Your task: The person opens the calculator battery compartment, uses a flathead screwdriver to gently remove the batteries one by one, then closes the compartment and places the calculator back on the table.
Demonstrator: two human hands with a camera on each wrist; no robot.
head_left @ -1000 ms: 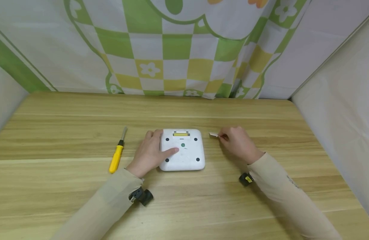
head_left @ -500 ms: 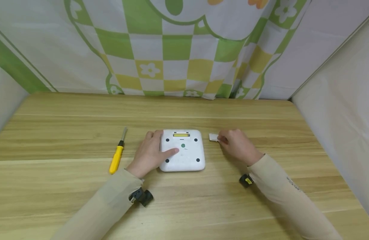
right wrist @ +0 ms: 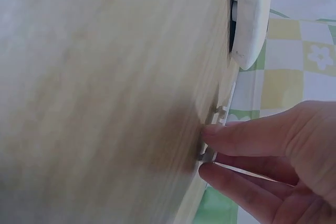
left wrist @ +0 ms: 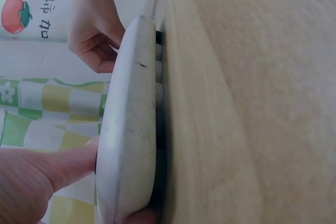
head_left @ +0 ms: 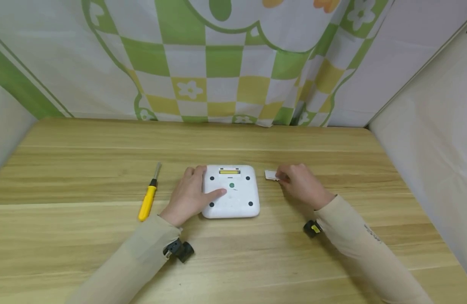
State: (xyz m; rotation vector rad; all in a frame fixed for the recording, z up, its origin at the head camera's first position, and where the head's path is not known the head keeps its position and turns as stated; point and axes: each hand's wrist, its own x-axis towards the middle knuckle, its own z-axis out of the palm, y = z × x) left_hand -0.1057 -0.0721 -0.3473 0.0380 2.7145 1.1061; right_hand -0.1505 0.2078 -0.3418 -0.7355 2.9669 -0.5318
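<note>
A white calculator [head_left: 237, 209] lies face down, its keys showing underneath in the left wrist view. On its back are several dark feet and an uncovered battery slot with a yellow battery [head_left: 229, 172]. My left hand [head_left: 188, 194] grips the calculator's left side, thumb [left wrist: 73, 166] on the back and a fingertip [left wrist: 143, 216] under the edge. To the right, my right hand [head_left: 303, 185] pinches a small white battery cover [head_left: 270, 175] low over the table, apart from the calculator. In the right wrist view, the thumb and fingers partly hide the cover's small tabs [right wrist: 222, 113].
A screwdriver [head_left: 147, 198] with a yellow handle lies left of my left hand on the wooden table [head_left: 233, 266]. Behind the table's back edge hangs a green, yellow and white checked cloth [head_left: 222, 63]. A white wall or sheet [head_left: 438, 126] borders the right side.
The battery cover in my right hand has turned from nearly edge-on to flatter, and that hand has lowered slightly. My left hand and the calculator keep their places.
</note>
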